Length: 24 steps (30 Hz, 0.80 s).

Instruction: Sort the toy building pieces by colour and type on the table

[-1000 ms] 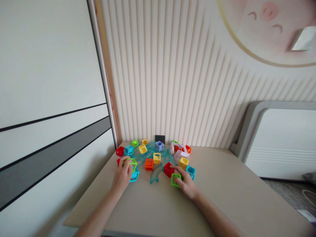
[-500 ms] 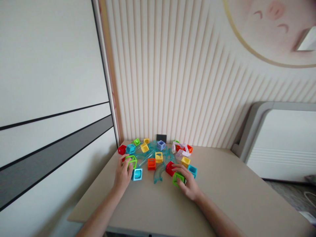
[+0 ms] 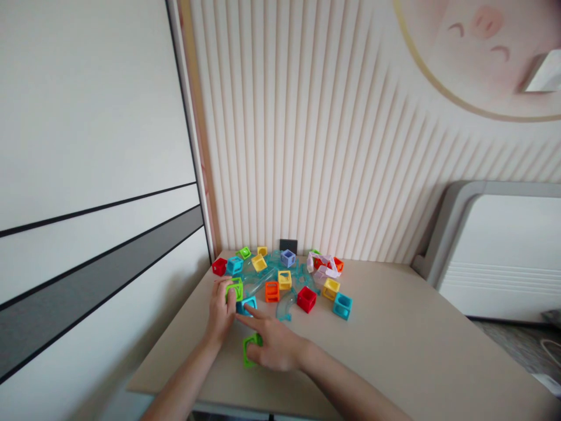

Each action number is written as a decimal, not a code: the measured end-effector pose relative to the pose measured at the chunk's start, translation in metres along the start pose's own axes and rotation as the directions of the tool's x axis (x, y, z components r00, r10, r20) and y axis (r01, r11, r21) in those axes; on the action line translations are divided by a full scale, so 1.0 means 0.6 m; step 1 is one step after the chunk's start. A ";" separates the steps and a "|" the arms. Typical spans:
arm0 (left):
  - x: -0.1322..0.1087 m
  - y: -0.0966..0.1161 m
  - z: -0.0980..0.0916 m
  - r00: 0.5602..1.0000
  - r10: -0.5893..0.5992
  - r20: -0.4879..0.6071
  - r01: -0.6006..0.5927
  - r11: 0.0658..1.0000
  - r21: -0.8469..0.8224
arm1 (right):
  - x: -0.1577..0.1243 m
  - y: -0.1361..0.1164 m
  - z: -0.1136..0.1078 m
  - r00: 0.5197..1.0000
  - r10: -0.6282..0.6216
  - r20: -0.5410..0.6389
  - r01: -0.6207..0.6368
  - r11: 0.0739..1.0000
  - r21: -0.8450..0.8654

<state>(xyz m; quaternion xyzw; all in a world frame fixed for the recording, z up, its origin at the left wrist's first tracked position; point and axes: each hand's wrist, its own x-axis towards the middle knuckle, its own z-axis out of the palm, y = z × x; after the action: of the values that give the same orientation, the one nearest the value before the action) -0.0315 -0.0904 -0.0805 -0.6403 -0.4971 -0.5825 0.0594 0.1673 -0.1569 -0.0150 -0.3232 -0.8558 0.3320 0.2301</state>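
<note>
My left hand (image 3: 221, 308) is closed around a green cube frame (image 3: 236, 289) at the left of the toy cluster. Just right of it, my right hand (image 3: 277, 342) grips a second green cube (image 3: 251, 351) between thumb and curled fingers, low over the table. Its extended fingers reach to a light blue cube (image 3: 249, 305), which they partly cover. An orange cube (image 3: 272, 291), a yellow cube (image 3: 284, 279) and a red cube (image 3: 306, 299) sit beyond, beside a clear teal curved tube (image 3: 286, 305).
Teal tube pieces (image 3: 263, 280) and several coloured cubes lie toward the ribbed wall. A pale pink frame piece (image 3: 323, 266), a yellow cube (image 3: 331, 289) and a blue cube (image 3: 342, 306) are on the right. A white panelled surface (image 3: 109, 263) rises left of the table (image 3: 372, 362).
My right hand has moved left with its green cube, away from the red cube, and now reaches the light blue cube beside my left hand. My left hand still holds its green cube.
</note>
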 end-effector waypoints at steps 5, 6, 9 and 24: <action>-0.001 -0.014 0.003 0.994 -0.087 -0.071 0.088 0.996 0.013 | 0.016 0.009 0.004 1.000 0.020 -0.005 -0.020 1.000 0.011; -0.001 -0.015 0.003 0.993 -0.093 -0.077 0.094 0.995 0.012 | 0.017 0.013 0.005 0.999 0.030 -0.014 -0.030 1.000 0.006; 0.000 -0.012 0.003 0.991 -0.092 -0.094 0.092 0.996 -0.006 | 0.017 0.029 0.008 0.994 0.076 -0.078 -0.075 0.997 0.004; 0.014 0.055 0.019 0.978 -0.146 0.151 0.197 0.888 -0.415 | -0.048 0.135 -0.075 0.772 0.091 -0.629 0.023 0.985 0.171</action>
<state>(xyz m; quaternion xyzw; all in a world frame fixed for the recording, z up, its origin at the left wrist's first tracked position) -0.0017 -0.0946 -0.0606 -0.6239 -0.4144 -0.6422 -0.1630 0.2467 -0.1120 -0.0481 -0.4112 -0.6909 0.2788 0.5253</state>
